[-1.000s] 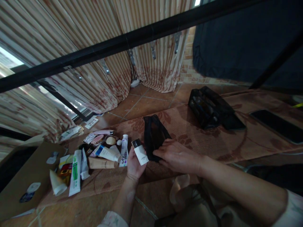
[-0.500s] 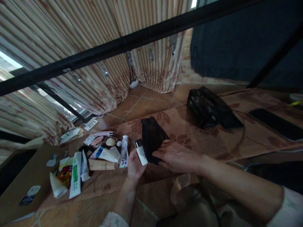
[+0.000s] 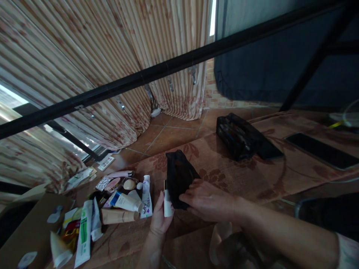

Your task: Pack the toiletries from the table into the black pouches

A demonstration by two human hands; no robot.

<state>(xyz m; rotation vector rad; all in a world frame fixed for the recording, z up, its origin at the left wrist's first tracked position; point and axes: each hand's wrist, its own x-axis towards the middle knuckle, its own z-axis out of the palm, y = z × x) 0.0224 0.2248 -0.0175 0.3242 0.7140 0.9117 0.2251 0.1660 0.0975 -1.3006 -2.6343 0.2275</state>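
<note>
My left hand is closed around a small white bottle with a dark, shiny cap, held upright. Against the bottle's right side stands a black mesh pouch, which covers part of it. My right hand grips the pouch's lower right edge with bent fingers. Whether the bottle is inside or only beside the pouch cannot be made out. Just left of my left hand lie a white tube with purple marks, a beige tube and a white and blue tube.
A patterned brown cloth covers the long surface. On it sit a black mesh case and a phone. A white and green tube lies near a cardboard box. A black metal bar crosses in front of curtains.
The white bottle has turned more upright and closer to the pouch, which hides more of it. My right hand keeps its hold on the pouch. The view has tilted slightly upward.
</note>
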